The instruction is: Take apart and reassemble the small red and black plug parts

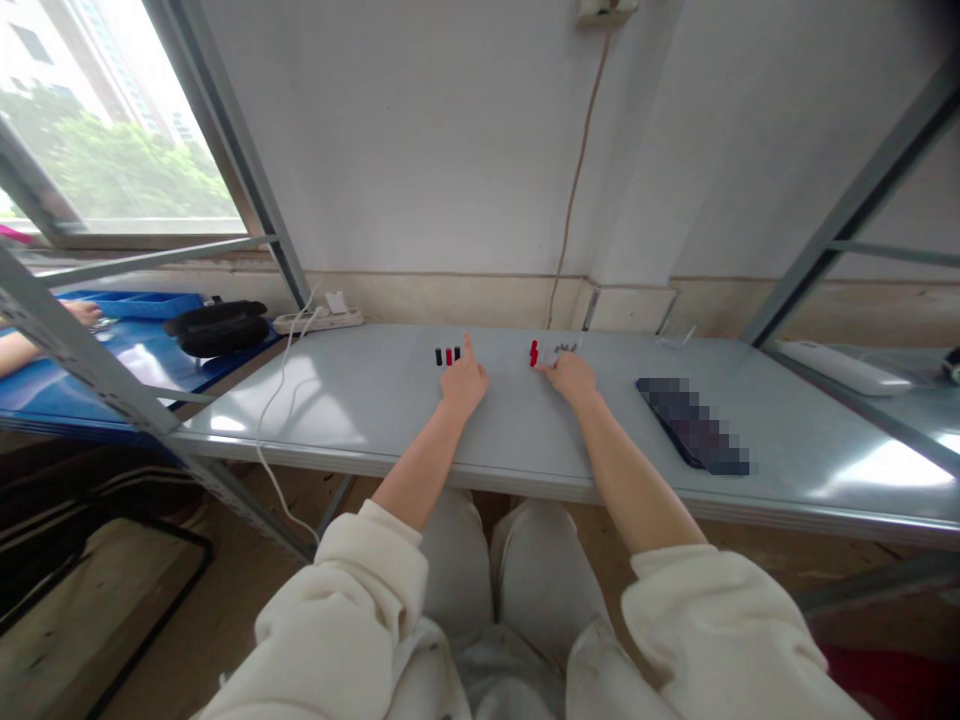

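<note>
My left hand (465, 383) rests on the grey tabletop with its index finger stretched toward the wall and its other fingers partly curled. Just left of that finger stands a short row of small cylinders: a black one (439, 357), a red one (448, 356) and another black one (457, 353). Nothing shows in this hand. My right hand (574, 380) lies low over the table, one digit reaching left to the foot of some small red pieces (533, 352); the others are bent. Beyond its knuckles sit several small dark bits (566, 348), too small to name.
A dark phone-like slab (690, 425), partly pixelated, lies to the right. A power strip (319, 320) with a white cable (271, 400) is at the left. Metal posts frame both table ends. Further left are a black case (217, 328), a blue tray (139, 303) and another person's hand (84, 312).
</note>
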Motion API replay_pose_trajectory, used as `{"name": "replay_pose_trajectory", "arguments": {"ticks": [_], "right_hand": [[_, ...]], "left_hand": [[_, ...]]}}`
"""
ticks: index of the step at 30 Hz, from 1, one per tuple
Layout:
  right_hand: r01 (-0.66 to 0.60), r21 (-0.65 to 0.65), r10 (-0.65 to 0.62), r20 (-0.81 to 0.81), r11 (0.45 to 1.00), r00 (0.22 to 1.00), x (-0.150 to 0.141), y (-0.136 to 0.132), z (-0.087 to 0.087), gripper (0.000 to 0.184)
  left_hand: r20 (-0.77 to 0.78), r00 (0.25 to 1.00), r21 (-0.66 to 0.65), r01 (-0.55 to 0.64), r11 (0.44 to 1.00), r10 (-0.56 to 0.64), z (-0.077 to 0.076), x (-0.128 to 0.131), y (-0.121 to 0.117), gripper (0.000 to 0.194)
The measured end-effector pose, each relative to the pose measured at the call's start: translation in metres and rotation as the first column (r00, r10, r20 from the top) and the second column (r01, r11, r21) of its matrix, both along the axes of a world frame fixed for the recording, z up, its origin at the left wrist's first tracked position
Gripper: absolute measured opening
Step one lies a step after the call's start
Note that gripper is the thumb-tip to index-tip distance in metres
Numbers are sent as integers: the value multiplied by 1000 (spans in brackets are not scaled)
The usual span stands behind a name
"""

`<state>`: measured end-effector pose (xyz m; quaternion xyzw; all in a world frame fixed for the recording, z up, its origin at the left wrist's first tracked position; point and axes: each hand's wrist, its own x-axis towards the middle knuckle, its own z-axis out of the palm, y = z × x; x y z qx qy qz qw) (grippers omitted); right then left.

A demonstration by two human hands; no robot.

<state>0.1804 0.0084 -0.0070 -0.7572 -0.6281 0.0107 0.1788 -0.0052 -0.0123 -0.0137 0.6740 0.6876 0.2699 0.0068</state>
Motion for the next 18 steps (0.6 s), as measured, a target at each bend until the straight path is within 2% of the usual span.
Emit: {"name": "replay_pose_trajectory", "arguments": {"ticks": [4,11,15,18], "right_hand": [[-23,48,22,22,999,1000,-7,-10,5,46],[-168,79,168,6,983,986,-18,-12,6,35],[-196,96,198,-11,976,980,-19,-12,6,32],[-236,118,240,-20,965,971,-21,-11,6,32]], "left_hand": [[38,999,-30,-38,999,39,3,0,-2,65],[84,995,-52,-53,997,57,6,-2,-3,66],[68,997,-55,-40,998,44,1,-7,2,50],[125,991,25,40,999,-43,0,-6,7,33]]}}
